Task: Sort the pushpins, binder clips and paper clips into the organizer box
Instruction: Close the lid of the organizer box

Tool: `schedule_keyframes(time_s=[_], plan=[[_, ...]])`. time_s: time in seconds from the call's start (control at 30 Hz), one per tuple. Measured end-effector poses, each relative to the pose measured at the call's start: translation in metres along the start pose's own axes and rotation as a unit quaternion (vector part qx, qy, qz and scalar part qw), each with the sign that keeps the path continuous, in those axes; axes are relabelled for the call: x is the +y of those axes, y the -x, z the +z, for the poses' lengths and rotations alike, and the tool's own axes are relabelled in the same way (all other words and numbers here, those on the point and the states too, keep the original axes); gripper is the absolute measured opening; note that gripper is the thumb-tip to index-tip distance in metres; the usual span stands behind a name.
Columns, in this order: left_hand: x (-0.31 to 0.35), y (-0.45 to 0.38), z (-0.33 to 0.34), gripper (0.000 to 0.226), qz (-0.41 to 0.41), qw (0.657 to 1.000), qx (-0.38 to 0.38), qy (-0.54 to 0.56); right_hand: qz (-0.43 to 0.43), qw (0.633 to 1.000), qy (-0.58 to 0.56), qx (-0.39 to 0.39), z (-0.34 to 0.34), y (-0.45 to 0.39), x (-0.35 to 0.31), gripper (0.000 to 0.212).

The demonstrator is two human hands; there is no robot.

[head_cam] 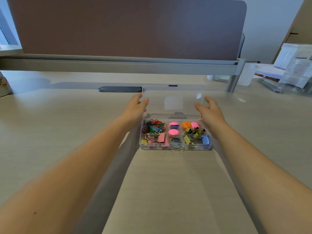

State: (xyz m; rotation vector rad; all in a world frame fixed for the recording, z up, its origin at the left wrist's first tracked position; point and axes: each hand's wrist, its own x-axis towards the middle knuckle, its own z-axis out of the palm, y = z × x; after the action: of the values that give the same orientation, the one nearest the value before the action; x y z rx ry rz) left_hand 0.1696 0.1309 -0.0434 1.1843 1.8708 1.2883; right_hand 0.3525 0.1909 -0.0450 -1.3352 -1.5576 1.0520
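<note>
Head view: a clear organizer box (175, 142) sits on the desk (67, 132), nearer the far edge than the near one, its see-through lid (172, 100) raised. The left hand (136, 107) holds the lid's left edge, thumb curled over it; the right hand (209, 112) holds the right edge. Colored paper clips (152, 126) fill the far left compartment, round pushpins (173, 132) the middle and far right ones, and binder clips (195, 137) the near compartments.
</note>
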Motion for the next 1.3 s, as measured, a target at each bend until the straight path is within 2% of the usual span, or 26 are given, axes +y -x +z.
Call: schedule_keyframes(time_s=[0.17, 0.3, 0.4, 0.5, 0.67, 0.77, 0.83, 1.07, 1.3], plan=[[0.005, 0.014, -0.006, 0.046, -0.003, 1.0, 0.007, 0.029, 0.007, 0.999, -0.044, 0.004, -0.004, 0.009, -0.006, 0.05], [0.011, 0.025, -0.011, 0.055, -0.018, 0.999, 0.007, 0.045, 0.026, 0.998, -0.051, 0.012, -0.011, 0.016, -0.013, 0.037], [0.012, 0.035, -0.014, 0.061, -0.027, 0.999, 0.001, 0.047, 0.036, 0.998, -0.044, 0.01, -0.016, 0.023, -0.013, 0.044], [0.009, 0.048, -0.015, 0.061, -0.031, 0.999, -0.015, 0.012, 0.04, 0.999, 0.011, -0.003, -0.018, 0.033, -0.011, 0.048], [0.0, 0.062, -0.014, 0.04, -0.013, 0.998, -0.029, -0.061, 0.021, 0.996, 0.079, -0.027, -0.019, 0.049, -0.005, 0.031], [-0.006, 0.065, -0.013, 0.033, -0.01, 0.994, -0.049, -0.098, 0.022, 0.994, 0.091, -0.061, -0.021, 0.056, 0.001, 0.035], [-0.009, 0.068, -0.013, 0.033, -0.012, 0.991, -0.066, -0.117, 0.026, 0.992, 0.099, -0.078, -0.022, 0.061, 0.005, 0.042], [-0.01, 0.073, -0.012, 0.044, -0.006, 0.979, -0.099, -0.178, 0.003, 0.983, 0.159, -0.089, -0.025, 0.064, 0.012, 0.044], [-0.007, 0.068, -0.012, 0.047, 0.018, 0.939, -0.151, -0.308, -0.021, 0.969, 0.223, -0.104, -0.029, 0.066, 0.012, 0.039]])
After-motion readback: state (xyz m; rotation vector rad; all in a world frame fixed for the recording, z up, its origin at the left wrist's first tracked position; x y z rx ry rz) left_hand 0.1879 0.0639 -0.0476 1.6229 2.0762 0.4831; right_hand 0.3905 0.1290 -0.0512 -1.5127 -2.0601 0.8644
